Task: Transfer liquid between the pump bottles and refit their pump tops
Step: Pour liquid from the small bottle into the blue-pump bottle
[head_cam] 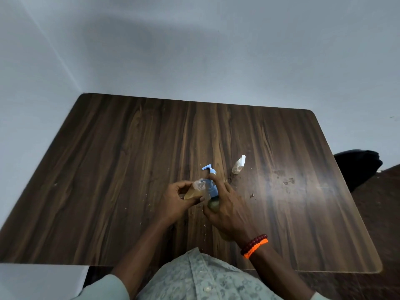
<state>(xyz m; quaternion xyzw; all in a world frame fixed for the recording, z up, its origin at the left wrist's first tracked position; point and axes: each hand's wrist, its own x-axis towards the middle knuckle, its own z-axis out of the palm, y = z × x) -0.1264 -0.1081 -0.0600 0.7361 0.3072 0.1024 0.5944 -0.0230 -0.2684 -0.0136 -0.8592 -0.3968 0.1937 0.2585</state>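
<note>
Clear plastic bottle of amber liquid (193, 192), gripped tilted in the left hand (175, 201), points its open neck rightward at the blue-pump bottle (212, 198) clasped in the right hand (227, 207).

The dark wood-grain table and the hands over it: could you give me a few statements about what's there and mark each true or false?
1. The left hand holds a tilted clear bottle of amber liquid. True.
2. The blue pump top lies alone on the dark wood-grain table. False: it is at the right hand, above a second bottle.
3. A small clear spray bottle with a white cap lies untouched beyond the hands. True.
4. Both wrists wear bracelets. False: only the right wrist does.
</note>
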